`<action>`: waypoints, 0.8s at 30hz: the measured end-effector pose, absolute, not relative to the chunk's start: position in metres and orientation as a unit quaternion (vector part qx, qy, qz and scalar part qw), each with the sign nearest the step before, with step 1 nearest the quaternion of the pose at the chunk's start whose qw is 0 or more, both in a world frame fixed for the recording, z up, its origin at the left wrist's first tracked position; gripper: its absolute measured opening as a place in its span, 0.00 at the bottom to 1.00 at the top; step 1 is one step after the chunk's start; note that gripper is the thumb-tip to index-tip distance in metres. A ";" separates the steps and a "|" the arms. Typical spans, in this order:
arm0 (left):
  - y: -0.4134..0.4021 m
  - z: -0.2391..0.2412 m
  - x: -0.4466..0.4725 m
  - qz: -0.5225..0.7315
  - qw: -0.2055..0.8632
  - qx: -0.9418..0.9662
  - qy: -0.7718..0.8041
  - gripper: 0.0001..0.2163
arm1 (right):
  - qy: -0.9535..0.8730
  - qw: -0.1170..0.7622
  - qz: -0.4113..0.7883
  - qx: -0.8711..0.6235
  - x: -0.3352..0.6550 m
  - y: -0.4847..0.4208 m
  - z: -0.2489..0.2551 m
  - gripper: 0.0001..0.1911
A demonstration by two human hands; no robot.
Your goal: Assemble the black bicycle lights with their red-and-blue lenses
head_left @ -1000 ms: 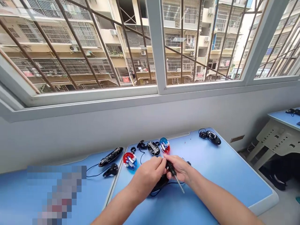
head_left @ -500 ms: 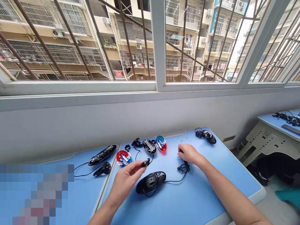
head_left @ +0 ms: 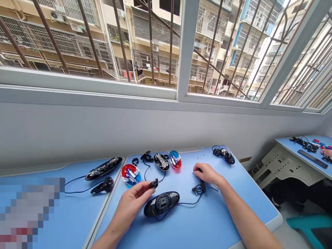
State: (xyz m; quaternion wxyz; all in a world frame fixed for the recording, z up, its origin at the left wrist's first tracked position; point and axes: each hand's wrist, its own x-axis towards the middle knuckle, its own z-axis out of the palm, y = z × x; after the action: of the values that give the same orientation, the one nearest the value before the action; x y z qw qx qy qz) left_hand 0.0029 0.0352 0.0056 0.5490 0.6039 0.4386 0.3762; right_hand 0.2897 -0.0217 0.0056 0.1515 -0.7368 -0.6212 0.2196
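Between the thumb and fingers of my left hand (head_left: 137,197) is a small black clamp-like part (head_left: 154,183). Just below it, a black oval device (head_left: 162,204) with a round ribbed mount lies on the blue table. A black cable (head_left: 190,203) runs from it to a black switch-like piece (head_left: 199,188) under my right hand (head_left: 206,173). My right hand is closed low over the table, its fingertips on something dark that they mostly hide. A thin shiny metal piece (head_left: 215,187) shows beside its wrist.
Behind my hands are two red-and-blue trays (head_left: 131,174) (head_left: 175,159) with batteries, and a black oval body (head_left: 161,162). Another device (head_left: 227,156) lies at the back right. On the left table lies a long black one (head_left: 103,168). A co-worker's hand (head_left: 326,153) shows far right.
The camera view has tilted and shifted, so the table items appear further left. My left hand keeps the small part. A metal piece now shows beside my right wrist, and a co-worker's hand is visible.
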 end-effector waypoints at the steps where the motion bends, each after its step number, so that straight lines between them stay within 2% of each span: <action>1: 0.035 0.006 0.003 0.374 0.553 0.602 0.437 0.20 | -0.618 0.151 0.215 -0.741 0.292 -0.022 0.007 0.15; 8: 0.037 0.000 0.004 0.365 0.586 0.589 0.420 0.17 | -0.541 0.127 0.114 -0.824 0.327 -0.002 0.026 0.15; 14: 0.041 -0.016 0.003 0.382 0.619 0.568 0.385 0.16 | -0.479 0.083 0.068 -0.871 0.338 0.027 0.018 0.15; 24: 0.026 0.010 0.001 0.384 0.638 0.554 0.372 0.14 | -0.470 0.077 0.038 -0.879 0.333 0.028 0.008 0.15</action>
State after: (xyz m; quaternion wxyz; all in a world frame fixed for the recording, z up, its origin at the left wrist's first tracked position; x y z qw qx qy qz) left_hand 0.0011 0.0260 0.0096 0.6383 0.5536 0.3724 0.3840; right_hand 0.3330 0.0284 0.0081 0.0768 -0.8786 -0.4698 0.0380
